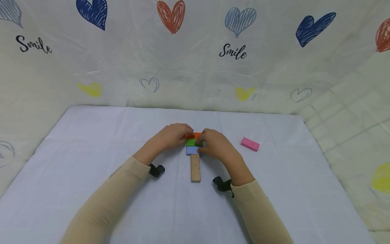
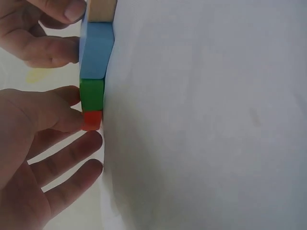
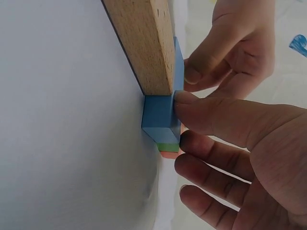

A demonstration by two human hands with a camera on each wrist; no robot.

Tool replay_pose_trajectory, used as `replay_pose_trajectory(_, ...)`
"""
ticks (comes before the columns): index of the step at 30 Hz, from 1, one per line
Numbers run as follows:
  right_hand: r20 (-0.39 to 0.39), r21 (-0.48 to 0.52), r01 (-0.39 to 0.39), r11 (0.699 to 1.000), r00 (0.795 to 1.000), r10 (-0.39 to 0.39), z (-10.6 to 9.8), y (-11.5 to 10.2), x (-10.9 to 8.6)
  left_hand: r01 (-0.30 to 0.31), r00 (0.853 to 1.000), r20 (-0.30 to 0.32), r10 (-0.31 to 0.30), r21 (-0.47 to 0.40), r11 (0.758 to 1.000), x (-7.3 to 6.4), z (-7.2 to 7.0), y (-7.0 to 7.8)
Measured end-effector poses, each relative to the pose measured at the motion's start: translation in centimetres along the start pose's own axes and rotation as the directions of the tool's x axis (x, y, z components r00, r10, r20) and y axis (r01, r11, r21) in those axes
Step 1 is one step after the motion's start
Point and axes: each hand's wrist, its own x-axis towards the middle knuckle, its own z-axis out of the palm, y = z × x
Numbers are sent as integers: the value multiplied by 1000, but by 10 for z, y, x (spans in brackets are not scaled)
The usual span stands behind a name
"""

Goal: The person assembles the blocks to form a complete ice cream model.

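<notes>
Three blocks lie flat in a row touching each other: orange-red [image 1: 198, 135] at the back, green [image 1: 191, 142], then blue [image 1: 192, 150]. A plain wooden block [image 1: 195, 168] runs from the blue one's near side toward the person, forming a stem. My left hand [image 1: 174, 136] rests its thumb and a fingertip on the left end of the orange-red and green blocks; its other fingers [image 2: 72, 187] extend loosely. From the right, my right hand [image 1: 217, 144] touches the blue block with its thumb [image 3: 201, 112], its fingers reaching straight over the green and orange-red ones.
A pink block [image 1: 250, 144] lies apart on the white cloth-covered table [image 1: 170, 210], right of the right hand. Behind stands a pale curtain [image 1: 195, 67] printed with hearts and "Smile". Black wrist cameras [image 1: 156, 170] sit at both sleeve cuffs.
</notes>
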Motion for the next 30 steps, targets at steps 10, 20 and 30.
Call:
replay_pose_trajectory(10, 14, -17, -29, 999, 999, 29, 1, -4, 3, -10, 1000, -29, 11, 44, 999, -37, -3, 2)
replay_pose_trajectory(20, -17, 4, -16, 1000, 1000, 16, 2, -1, -3, -124, 992, 22, 123, 29, 992, -44, 6, 18)
replay_pose_trajectory(30, -87, 44, -14, 999, 996, 18, -13, 11, -9, -159, 987, -6, 160, 44, 986, -45, 10, 18)
